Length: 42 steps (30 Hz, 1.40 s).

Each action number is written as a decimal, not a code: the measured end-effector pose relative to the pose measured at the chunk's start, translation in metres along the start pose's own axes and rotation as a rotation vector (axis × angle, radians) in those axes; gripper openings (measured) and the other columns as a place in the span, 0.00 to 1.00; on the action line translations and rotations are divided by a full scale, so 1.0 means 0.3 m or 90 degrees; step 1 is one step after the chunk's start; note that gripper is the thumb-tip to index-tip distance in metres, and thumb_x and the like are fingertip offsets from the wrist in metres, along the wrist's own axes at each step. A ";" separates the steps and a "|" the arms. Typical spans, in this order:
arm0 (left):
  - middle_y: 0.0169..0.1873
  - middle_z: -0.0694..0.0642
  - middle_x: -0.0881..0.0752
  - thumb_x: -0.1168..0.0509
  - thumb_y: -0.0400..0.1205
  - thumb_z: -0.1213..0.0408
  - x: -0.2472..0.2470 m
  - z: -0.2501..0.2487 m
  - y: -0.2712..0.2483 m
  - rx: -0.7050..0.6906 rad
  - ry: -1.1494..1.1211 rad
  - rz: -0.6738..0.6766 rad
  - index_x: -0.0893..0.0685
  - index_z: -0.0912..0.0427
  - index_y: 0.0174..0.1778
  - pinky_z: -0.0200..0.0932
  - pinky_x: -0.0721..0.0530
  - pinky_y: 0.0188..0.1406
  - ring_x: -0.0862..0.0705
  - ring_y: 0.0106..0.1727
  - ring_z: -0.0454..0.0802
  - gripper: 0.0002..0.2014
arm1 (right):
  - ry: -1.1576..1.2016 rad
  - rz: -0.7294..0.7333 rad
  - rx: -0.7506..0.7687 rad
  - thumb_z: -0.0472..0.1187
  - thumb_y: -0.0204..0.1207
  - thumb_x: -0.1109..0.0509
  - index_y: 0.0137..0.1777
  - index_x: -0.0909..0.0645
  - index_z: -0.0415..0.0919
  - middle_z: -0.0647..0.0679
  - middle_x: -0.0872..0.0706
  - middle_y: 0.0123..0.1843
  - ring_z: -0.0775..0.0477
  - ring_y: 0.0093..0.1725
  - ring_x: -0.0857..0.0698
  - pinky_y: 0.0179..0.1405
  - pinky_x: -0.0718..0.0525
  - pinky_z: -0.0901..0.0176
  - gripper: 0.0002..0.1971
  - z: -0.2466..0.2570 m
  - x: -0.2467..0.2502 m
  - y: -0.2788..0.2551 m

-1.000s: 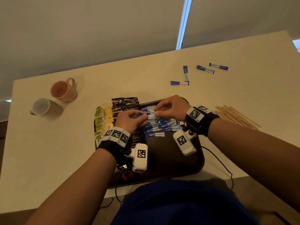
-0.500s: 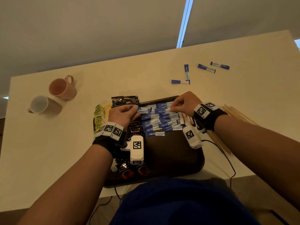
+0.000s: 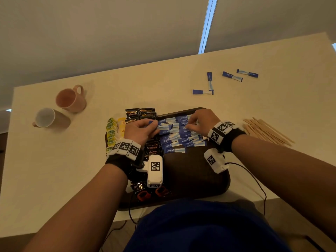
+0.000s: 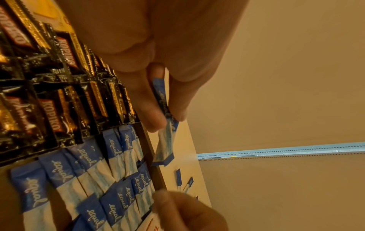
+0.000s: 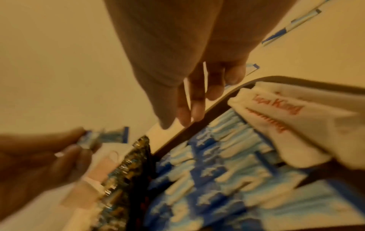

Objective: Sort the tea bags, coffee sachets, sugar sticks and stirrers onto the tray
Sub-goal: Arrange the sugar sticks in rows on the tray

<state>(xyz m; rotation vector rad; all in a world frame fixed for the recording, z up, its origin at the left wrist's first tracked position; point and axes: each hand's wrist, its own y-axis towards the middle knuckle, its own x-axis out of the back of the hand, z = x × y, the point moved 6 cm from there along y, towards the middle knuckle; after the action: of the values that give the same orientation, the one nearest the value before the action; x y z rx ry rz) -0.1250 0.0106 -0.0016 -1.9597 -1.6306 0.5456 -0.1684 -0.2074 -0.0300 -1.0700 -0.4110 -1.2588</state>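
On the dark brown tray (image 3: pixel 190 175) lie rows of blue sugar sticks (image 3: pixel 174 140), black coffee sachets (image 3: pixel 152 148) and yellow-green tea bags (image 3: pixel 111 131). My left hand (image 3: pixel 154 127) pinches one blue sugar stick (image 4: pixel 164 123) between thumb and finger, above the tray's far left part. My right hand (image 3: pixel 189 124) hovers over the far rows of sticks with relaxed fingers (image 5: pixel 195 100) pointing down by the tray rim (image 5: pixel 197 126), holding nothing. Several loose sugar sticks (image 3: pixel 232 76) lie on the table beyond the tray. Wooden stirrers (image 3: pixel 267 131) lie in a pile to the right of the tray.
A pink mug (image 3: pixel 71 99) and a white-lined mug (image 3: pixel 49 118) stand at the far left of the table (image 3: pixel 54 170). White sachets with red print (image 5: pixel 276 118) lie at the tray's right side. A black cable (image 3: pixel 254 180) runs off the front edge.
A second ago both hands pinched one sugar stick together. The right hand has let go and moved right; the left hand keeps the stick and has moved toward the tray's far edge.
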 end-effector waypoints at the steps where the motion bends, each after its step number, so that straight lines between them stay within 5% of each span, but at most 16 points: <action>1: 0.43 0.60 0.11 0.29 0.80 0.72 -0.004 0.005 0.001 0.003 0.003 0.006 0.12 0.64 0.44 0.32 0.12 0.39 0.10 0.41 0.49 0.01 | 0.063 -0.014 0.020 0.53 0.77 0.28 0.49 0.10 0.45 0.53 0.12 0.44 0.57 0.42 0.18 0.41 0.23 0.63 0.13 0.027 0.004 -0.005; 3: 0.42 0.60 0.10 0.28 0.80 0.72 -0.013 0.013 0.001 0.008 0.012 0.021 0.11 0.65 0.42 0.32 0.12 0.39 0.09 0.42 0.50 0.02 | 0.175 -0.032 0.059 0.54 0.78 0.28 0.49 0.10 0.46 0.56 0.12 0.42 0.61 0.39 0.18 0.37 0.24 0.67 0.12 0.087 0.017 -0.017; 6: 0.41 0.61 0.09 0.28 0.79 0.73 -0.028 0.023 -0.001 0.011 0.031 0.056 0.10 0.63 0.41 0.35 0.11 0.40 0.08 0.43 0.51 0.03 | 0.286 -0.036 0.101 0.49 0.75 0.25 0.48 0.09 0.46 0.55 0.09 0.42 0.58 0.42 0.13 0.44 0.15 0.63 0.08 0.148 0.024 -0.017; 12: 0.45 0.63 0.08 0.28 0.78 0.77 -0.033 0.016 -0.021 -0.022 0.107 0.112 0.07 0.55 0.40 0.43 0.10 0.48 0.08 0.48 0.56 0.11 | 0.302 0.038 0.107 0.43 0.74 0.23 0.45 0.09 0.47 0.52 0.09 0.39 0.54 0.39 0.12 0.44 0.12 0.59 0.02 0.164 0.005 -0.007; 18: 0.44 0.62 0.08 0.28 0.77 0.79 -0.027 0.015 -0.018 -0.021 0.136 0.101 0.09 0.57 0.41 0.41 0.10 0.44 0.08 0.45 0.55 0.11 | 0.280 0.050 0.085 0.42 0.76 0.24 0.46 0.09 0.44 0.52 0.10 0.41 0.53 0.41 0.13 0.43 0.14 0.62 0.04 0.161 0.006 -0.003; 21: 0.44 0.62 0.09 0.27 0.77 0.78 0.004 -0.005 0.000 -0.042 0.178 0.045 0.10 0.57 0.40 0.39 0.10 0.44 0.08 0.43 0.51 0.09 | 0.203 0.031 0.050 0.42 0.76 0.25 0.48 0.09 0.42 0.51 0.10 0.43 0.54 0.43 0.13 0.45 0.14 0.60 0.05 0.121 0.006 0.009; 24: 0.44 0.59 0.09 0.26 0.77 0.76 0.044 -0.027 0.014 -0.058 0.197 -0.005 0.10 0.56 0.40 0.38 0.10 0.45 0.08 0.44 0.51 0.09 | 0.048 0.109 0.024 0.42 0.77 0.26 0.49 0.09 0.42 0.49 0.09 0.46 0.51 0.45 0.12 0.51 0.13 0.55 0.06 0.090 -0.056 0.028; 31: 0.44 0.62 0.09 0.25 0.76 0.77 0.055 -0.027 0.020 -0.068 0.195 -0.009 0.10 0.57 0.40 0.45 0.10 0.52 0.08 0.46 0.55 0.09 | -0.097 0.225 0.028 0.45 0.77 0.26 0.53 0.11 0.44 0.47 0.10 0.51 0.46 0.50 0.12 0.57 0.13 0.48 0.09 0.147 -0.212 0.052; 37: 0.45 0.64 0.09 0.26 0.76 0.77 0.064 -0.026 0.018 -0.065 0.185 -0.015 0.10 0.58 0.39 0.44 0.09 0.50 0.08 0.44 0.55 0.09 | -0.071 0.146 0.076 0.44 0.75 0.25 0.43 0.16 0.44 0.49 0.14 0.42 0.46 0.46 0.14 0.51 0.14 0.54 0.05 0.163 -0.187 0.049; 42: 0.47 0.62 0.09 0.26 0.77 0.76 0.052 -0.024 0.010 -0.064 0.208 -0.001 0.09 0.57 0.42 0.40 0.10 0.49 0.08 0.43 0.50 0.08 | -0.228 0.265 0.145 0.50 0.75 0.26 0.48 0.14 0.42 0.47 0.15 0.48 0.45 0.50 0.17 0.54 0.14 0.50 0.11 0.171 -0.236 -0.014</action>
<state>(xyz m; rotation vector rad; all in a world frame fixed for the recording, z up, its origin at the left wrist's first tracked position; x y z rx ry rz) -0.1153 0.0244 0.0024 -1.9952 -1.4763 0.1315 -0.1800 -0.1250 -0.0575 -1.1163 -0.5546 -0.6361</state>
